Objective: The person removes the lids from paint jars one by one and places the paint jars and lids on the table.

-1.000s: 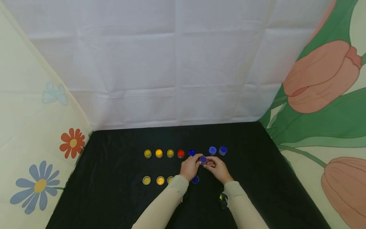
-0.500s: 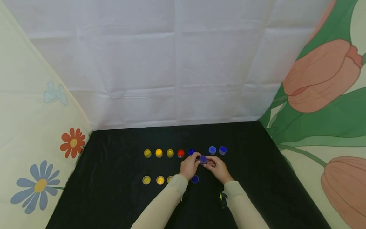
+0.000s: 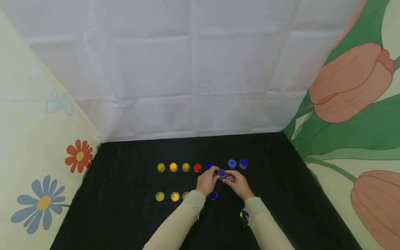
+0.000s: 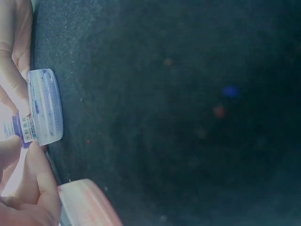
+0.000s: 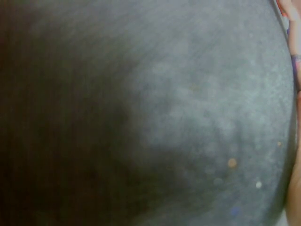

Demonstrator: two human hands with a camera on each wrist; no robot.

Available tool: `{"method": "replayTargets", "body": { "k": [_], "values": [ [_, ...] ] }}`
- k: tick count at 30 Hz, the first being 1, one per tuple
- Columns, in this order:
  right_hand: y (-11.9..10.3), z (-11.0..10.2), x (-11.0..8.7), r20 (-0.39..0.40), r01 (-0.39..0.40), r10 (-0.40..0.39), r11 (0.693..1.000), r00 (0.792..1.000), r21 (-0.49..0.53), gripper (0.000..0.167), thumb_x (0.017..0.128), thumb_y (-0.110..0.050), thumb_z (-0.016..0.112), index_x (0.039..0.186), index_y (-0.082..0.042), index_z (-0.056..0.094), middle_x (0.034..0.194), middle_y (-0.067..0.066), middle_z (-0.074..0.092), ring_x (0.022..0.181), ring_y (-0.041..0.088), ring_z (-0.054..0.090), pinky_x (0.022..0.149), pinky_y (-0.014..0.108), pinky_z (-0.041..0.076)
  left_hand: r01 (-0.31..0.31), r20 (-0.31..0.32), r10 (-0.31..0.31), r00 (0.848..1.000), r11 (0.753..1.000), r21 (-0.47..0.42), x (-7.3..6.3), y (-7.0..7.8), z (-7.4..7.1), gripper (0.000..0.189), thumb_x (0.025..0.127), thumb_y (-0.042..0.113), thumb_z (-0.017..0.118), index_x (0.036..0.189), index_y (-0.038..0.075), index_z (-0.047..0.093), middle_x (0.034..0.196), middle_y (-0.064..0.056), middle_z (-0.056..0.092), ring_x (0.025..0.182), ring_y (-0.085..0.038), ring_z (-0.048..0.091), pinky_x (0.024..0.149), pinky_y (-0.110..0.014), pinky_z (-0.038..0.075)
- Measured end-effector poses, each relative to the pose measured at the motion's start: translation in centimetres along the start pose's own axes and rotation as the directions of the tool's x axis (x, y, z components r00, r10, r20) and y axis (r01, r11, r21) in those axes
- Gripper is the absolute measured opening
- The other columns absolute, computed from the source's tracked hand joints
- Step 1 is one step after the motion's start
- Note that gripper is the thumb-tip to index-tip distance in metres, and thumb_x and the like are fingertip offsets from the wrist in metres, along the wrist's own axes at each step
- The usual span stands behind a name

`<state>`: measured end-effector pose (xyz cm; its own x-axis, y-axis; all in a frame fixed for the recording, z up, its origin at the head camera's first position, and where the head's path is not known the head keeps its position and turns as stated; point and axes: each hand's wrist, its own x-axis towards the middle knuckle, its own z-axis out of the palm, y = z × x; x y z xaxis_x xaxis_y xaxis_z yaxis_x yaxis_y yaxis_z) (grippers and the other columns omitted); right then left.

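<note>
We see a white backdrop cloth (image 3: 192,69) rising behind a black-draped table (image 3: 125,222), with a flowered left hanging (image 3: 34,132) and a tulip-printed right hanging (image 3: 353,83) at its sides. Two pale sleeves reach in, the left sleeve (image 3: 176,224) and the right sleeve (image 3: 268,225). The left hand (image 3: 206,183) and the right hand (image 3: 239,184) are drawn close together, and the fingertips of both pinch a violet paint jar (image 3: 222,174) between them, just in front of the back row.

In that row, from our left, we count an olive-yellow jar (image 3: 161,168), an orange-yellow jar (image 3: 173,167), a second olive-yellow jar (image 3: 185,167), a red jar (image 3: 197,167) and a deep-blue jar (image 3: 209,166) partly behind the left hand. Past a gap stand a light-blue jar (image 3: 232,164) and a blue-violet jar (image 3: 243,164).

Nearer us lie shallow lids coloured inside: a yellow lid (image 3: 160,196), an orange-yellow lid (image 3: 175,197), another yellow lid (image 3: 185,195) partly covered by the left sleeve, and a blue lid (image 3: 213,195). The left wrist view adds a translucent reddish lid (image 4: 87,205).
</note>
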<state>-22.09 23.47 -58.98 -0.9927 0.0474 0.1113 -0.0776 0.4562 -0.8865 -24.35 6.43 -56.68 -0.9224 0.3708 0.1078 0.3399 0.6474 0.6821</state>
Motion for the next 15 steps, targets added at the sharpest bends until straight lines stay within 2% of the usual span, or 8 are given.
{"method": "replayTargets", "body": {
  "k": [4,10,15],
  "values": [
    [0.02,0.03,0.06,0.0,-0.008,0.008,1.0,1.0,-0.002,0.028,0.089,0.004,0.074,0.116,0.007,0.068,0.106,0.016,0.064,0.094,0.027,0.068,0.079,0.02,0.055,-0.023,-0.003,0.024,1.0,0.999,0.043,0.03,-0.12,0.09,0.027,0.102,0.018,0.062,0.129,0.017,0.064,0.105,-0.005,0.071,0.093,-0.02,0.067,0.084,-0.042,0.055],
    [-0.05,0.04,0.03,0.002,-0.006,0.006,1.0,1.0,0.006,0.029,0.088,0.005,0.074,0.116,0.008,0.067,0.107,0.017,0.064,0.094,0.027,0.067,0.079,0.019,0.054,0.023,0.019,-0.023,1.0,0.999,-0.033,0.13,-0.29,0.14,0.021,0.102,0.02,0.063,0.123,0.017,0.063,0.11,-0.005,0.072,0.099,-0.02,0.069,0.089,-0.044,0.054],
    [-0.18,0.0,-0.01,0.002,0.003,-0.003,1.0,1.0,0.002,0.028,0.089,0.004,0.074,0.115,0.008,0.067,0.106,0.017,0.064,0.093,0.026,0.068,0.079,0.021,0.055,0.023,0.009,-0.023,1.0,0.999,-0.025,0.24,-0.34,0.23,0.02,0.102,0.018,0.062,0.122,0.016,0.062,0.112,-0.006,0.072,0.101,-0.02,0.069,0.091,-0.045,0.053]
  ]
}}
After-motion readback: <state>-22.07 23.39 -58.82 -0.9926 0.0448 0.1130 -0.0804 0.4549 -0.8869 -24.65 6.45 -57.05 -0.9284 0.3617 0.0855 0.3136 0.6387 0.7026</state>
